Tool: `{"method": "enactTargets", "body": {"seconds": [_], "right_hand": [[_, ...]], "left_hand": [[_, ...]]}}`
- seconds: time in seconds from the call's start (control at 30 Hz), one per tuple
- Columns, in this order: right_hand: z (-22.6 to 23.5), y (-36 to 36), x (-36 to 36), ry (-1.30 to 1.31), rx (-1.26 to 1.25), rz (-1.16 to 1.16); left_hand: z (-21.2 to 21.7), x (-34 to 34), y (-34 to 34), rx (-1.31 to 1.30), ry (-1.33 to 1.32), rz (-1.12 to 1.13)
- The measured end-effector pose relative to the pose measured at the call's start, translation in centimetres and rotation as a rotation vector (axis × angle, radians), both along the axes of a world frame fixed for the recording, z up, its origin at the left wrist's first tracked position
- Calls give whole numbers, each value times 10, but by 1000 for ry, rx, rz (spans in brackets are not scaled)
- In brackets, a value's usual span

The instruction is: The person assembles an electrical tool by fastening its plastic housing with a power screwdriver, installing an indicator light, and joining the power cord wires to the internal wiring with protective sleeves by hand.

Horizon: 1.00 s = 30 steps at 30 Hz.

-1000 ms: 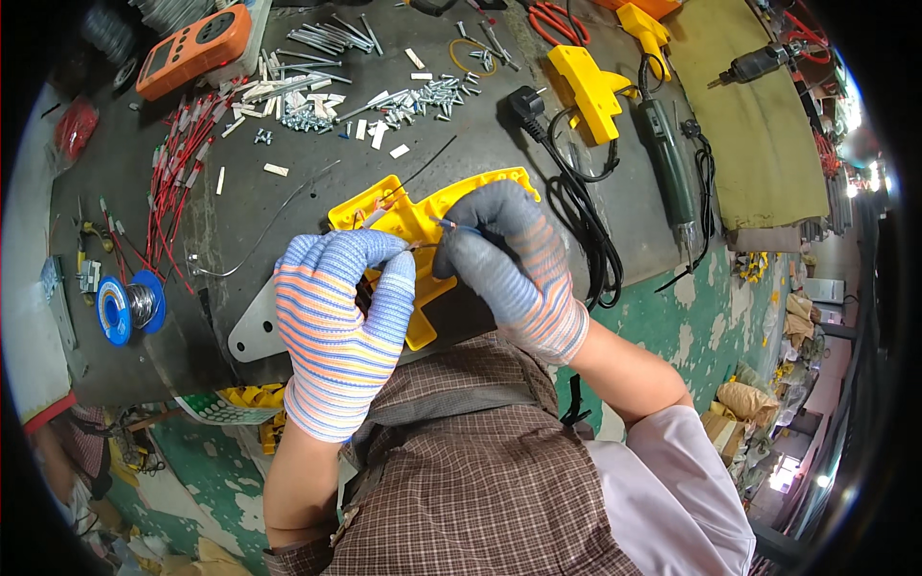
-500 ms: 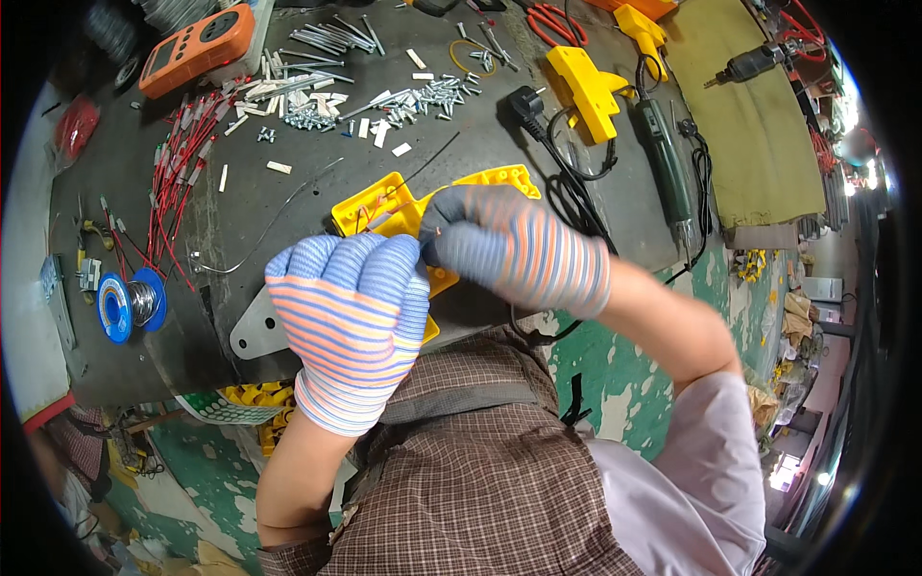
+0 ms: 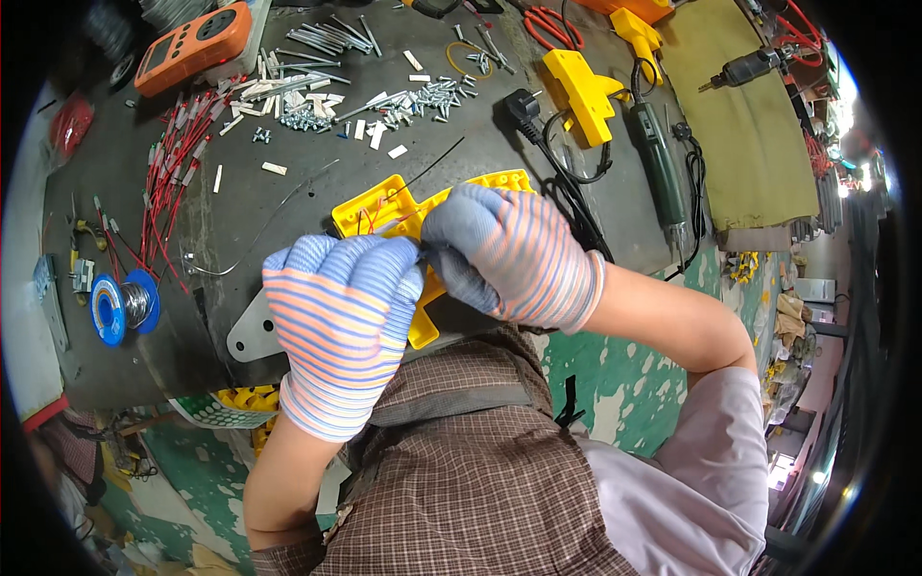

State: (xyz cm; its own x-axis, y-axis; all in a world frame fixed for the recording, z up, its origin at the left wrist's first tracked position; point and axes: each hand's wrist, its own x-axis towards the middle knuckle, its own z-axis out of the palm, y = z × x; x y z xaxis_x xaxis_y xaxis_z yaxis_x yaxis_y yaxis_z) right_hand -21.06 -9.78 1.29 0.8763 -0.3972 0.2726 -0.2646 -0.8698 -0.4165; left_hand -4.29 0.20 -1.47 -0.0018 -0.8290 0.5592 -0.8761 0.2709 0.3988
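Note:
An open yellow plastic tool housing (image 3: 375, 204) lies at the table's near edge, with thin red wires and a black wire (image 3: 429, 165) sticking up out of it. Both hands wear striped knit gloves and meet over its middle. My left hand (image 3: 341, 302) is closed at the housing's left side, its fingertips bent inward against something small that I cannot make out. My right hand (image 3: 514, 254) is closed too, thumb and fingers pinched beside the left fingertips. Whatever sits between them is hidden by the gloves.
Screws (image 3: 437, 96), white strips and red wire leads (image 3: 173, 154) lie beyond my hands. A solder spool (image 3: 125, 305) and a grey metal plate (image 3: 257, 329) are at left. An orange meter (image 3: 192, 48) stands far left. At right lie a black plug (image 3: 523, 108), yellow housing (image 3: 581, 96) and dark-green tool (image 3: 658, 163).
My right hand has rolled over and its wrist has dropped toward me, its fingers still near the left fingertips. The left hand stays almost in place.

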Motion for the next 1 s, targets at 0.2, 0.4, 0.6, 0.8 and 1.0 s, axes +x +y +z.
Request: {"method": "enactTargets", "body": {"seconds": [0.2, 0.4, 0.6, 0.8, 1.0], "right_hand": [[19, -8, 11, 262, 1693, -399], [3, 10, -7, -83, 300, -150], [1, 9, 0, -3, 12, -68], [-5, -5, 1, 168, 685, 2], [-2, 17, -7, -202, 376, -143]], "left_hand": [[-6, -2, 4, -81, -115, 21], [-6, -2, -1, 50, 208, 4], [-5, 0, -2, -61, 10, -7], [-9, -4, -1, -141, -50, 56], [-6, -6, -2, -1, 223, 34]]}}
